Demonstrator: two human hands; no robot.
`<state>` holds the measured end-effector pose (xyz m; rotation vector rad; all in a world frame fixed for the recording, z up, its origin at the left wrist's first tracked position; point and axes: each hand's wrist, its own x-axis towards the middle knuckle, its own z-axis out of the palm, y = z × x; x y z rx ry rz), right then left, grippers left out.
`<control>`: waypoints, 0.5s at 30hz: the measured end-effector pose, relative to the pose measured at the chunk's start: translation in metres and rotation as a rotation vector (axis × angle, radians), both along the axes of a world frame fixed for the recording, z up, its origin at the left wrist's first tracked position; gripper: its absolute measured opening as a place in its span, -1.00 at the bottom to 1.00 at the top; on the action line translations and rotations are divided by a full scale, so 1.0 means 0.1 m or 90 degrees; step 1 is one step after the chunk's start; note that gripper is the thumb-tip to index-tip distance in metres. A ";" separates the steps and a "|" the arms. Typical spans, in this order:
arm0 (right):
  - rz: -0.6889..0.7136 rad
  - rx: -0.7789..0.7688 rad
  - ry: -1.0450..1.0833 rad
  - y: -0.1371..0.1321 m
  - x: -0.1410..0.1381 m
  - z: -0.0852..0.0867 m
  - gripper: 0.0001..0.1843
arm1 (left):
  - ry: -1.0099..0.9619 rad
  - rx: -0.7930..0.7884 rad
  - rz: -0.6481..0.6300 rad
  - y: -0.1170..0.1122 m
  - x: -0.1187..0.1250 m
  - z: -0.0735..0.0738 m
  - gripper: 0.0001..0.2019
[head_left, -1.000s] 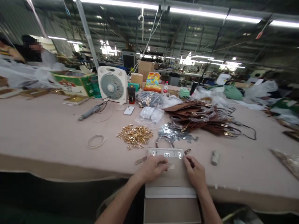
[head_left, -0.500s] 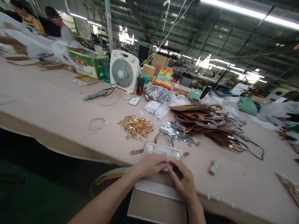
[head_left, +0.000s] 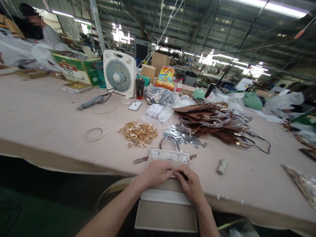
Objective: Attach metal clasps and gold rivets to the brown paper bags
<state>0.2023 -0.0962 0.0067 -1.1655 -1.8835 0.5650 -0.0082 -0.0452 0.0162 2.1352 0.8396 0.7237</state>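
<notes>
So, a flat beige bag body with pale edging (head_left: 170,187) is laid over the near edge of the pinkish-beige cloth-covered counter (head_left: 49,112), with its lower part hanging past that edge. It's pretty plain-looking: smooth dull beige, crossed by a whitish band (head_left: 168,196), with a boxy lower section below that. Along the paler top strip, shiny metal fittings (head_left: 170,157) are lined up, a slotted one near each end and a small one in the middle. A curved brown handle wrapped in clear plastic (head_left: 161,142) is attached up top, and a brown strap with a metal plate is stuck out on each side, left (head_left: 140,160) and right (head_left: 193,157).

Over the upper middle, the left hand (head_left: 159,172) and right hand (head_left: 189,181) are brought together, fingertips nearly touching, thumbs and fingers drawn in. Whether anything is pinched there honestly can't be told, too small.

Just beyond, a loose heap of small gold metal pieces (head_left: 138,133) and a scatter of flat silvery metal bits (head_left: 181,135) are spread. A messy stack of brown bag pieces with plastic-wrapped handles (head_left: 209,121) is piled behind on the right. Further back, a white box fan (head_left: 119,77) is stood upright.
</notes>
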 end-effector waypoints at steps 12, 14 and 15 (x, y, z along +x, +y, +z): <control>-0.024 -0.047 0.001 -0.02 0.00 0.01 -0.86 | -0.082 -0.086 0.012 0.02 0.02 -0.04 -0.78; -0.021 -0.037 0.008 -0.02 0.01 0.02 -0.85 | -0.084 -0.088 0.010 0.02 0.02 -0.03 -0.77; -0.015 -0.029 0.009 -0.01 0.01 0.02 -0.85 | -0.080 -0.085 0.010 0.02 0.02 -0.02 -0.77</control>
